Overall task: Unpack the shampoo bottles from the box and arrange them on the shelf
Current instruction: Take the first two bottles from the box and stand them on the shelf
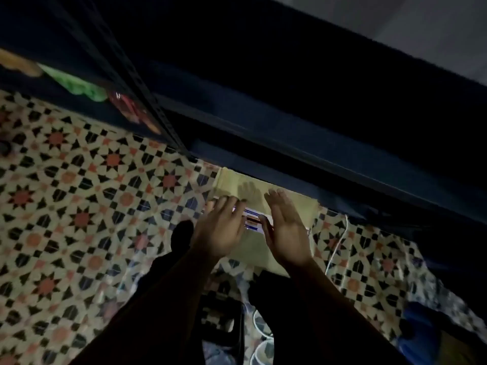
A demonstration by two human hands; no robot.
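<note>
Shampoo bottles: none plainly seen; a blurred strip of blue, white and red print point(254, 219) between the two hands may be packaging inside the box, but it cannot be told.
Left hand point(220, 230): fingers straight and spread, holding nothing, poised over the near left edge of the box.
Right hand point(286, 230): fingers straight and close together, palm turned inward, holding nothing, over the right part of the box.
Box point(263, 248): pale cardboard, directly beneath both hands, on the floor; far flap lies open beyond the fingertips, against the shelf foot.
Shelf point(303, 151): dark metal racking just beyond the box, rising overhead.
Goods on shelf point(76, 86): green and red packs, well off to the left hand's side, blurred.
White cord point(338, 243): on the floor just right of the right hand.
Tiled floor point(79, 196): patterned, all round.
Stage, judged: box open, unpacking not yet begun.
Risk: dim light and blur may cause a fumbled first grip; the cord could snag a foot or the box if it is dragged; the low shelf edge could knock a lifted bottle.
</note>
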